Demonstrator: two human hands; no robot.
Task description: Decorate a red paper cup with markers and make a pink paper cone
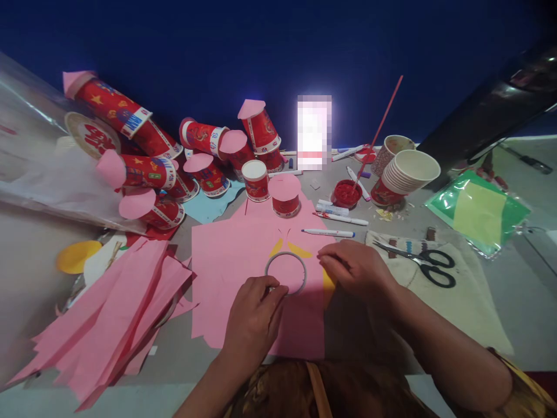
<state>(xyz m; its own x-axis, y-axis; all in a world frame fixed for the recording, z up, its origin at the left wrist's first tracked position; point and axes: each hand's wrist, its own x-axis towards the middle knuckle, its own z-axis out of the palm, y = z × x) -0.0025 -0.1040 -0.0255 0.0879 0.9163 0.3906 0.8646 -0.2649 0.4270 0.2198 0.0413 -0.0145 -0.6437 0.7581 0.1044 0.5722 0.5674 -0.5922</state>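
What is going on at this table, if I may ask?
A person's left hand has its fingers at the near edge of a thin grey ring over a large pink paper sheet. The right hand is by a yellow piece of paper at the sheet's right edge; whether it holds anything is unclear. Red paper cups with pink tops are grouped beyond, and black-handled metal scissors lie on a pale cloth.
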